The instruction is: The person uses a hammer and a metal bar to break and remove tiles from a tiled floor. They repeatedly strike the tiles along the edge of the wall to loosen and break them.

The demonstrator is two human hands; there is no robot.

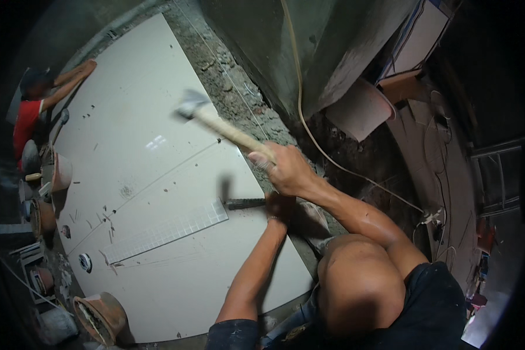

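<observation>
Wooden-handled hammer [226, 128] in right hand [288, 170]

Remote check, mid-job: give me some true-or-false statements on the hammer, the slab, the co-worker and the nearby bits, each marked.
1. The right hand grips the hammer. True.
2. The hammer's head rests on the gridded strip. False: it is raised over the pale slab, apart from the strip.
3. A co-worker in red has an arm stretched toward the slab from the left of the picture. True.
4. The ring-shaped item sits in a bucket. False: it lies on the slab.
5. A pale cable runs to the right of the slab. True.
</observation>
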